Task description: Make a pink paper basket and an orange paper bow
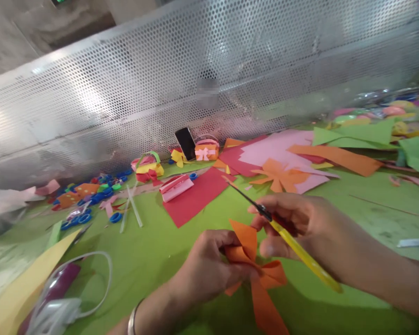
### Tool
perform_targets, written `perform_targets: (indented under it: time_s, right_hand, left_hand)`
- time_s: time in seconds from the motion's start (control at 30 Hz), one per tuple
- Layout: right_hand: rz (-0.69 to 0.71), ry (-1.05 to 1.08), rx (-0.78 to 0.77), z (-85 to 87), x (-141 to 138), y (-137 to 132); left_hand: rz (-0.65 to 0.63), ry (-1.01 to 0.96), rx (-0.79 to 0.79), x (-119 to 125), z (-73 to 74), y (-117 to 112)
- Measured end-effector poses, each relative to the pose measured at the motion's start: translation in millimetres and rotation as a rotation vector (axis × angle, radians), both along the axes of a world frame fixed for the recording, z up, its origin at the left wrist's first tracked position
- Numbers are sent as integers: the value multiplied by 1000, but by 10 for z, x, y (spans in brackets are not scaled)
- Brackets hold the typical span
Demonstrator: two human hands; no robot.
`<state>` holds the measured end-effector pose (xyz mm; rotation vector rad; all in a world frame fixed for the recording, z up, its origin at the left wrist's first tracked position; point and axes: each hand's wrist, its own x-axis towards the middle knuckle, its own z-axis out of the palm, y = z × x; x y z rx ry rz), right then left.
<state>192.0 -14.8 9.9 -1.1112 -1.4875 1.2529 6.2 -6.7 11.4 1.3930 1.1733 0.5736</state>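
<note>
My left hand (212, 263) pinches an orange felt bow (274, 274) at its middle, with loops and tails sticking out around the fingers. One tail points up and another hangs toward the lower edge of the view. Close on the right, my right hand (300, 223) is closed around scissors (305, 256) seen almost edge-on. Their yellow handle slants down to the right, while the thin dark blades point up and left. The right fingertips are beside the bow's upper tail; whether they touch it I cannot tell.
Ahead lie a red felt sheet (199, 197), a pink roll (176, 187), pink felt (282, 149) and small felt baskets (206, 151). A phone (185, 143) leans near a perforated metal panel (160, 79). At left are blue pieces (104, 193) and a glue gun (57, 311) with a white cord.
</note>
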Motion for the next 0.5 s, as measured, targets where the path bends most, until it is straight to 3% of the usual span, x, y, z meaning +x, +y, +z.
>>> perform_targets:
  time_s: [0.23, 0.5]
  right_hand:
    - [-45, -6, 6, 97, -86, -66]
    - [-145, -8, 40, -6, -60, -18]
  left_hand:
    - [-14, -86, -95, 35, -41, -51]
    - [91, 31, -100, 57, -44, -23]
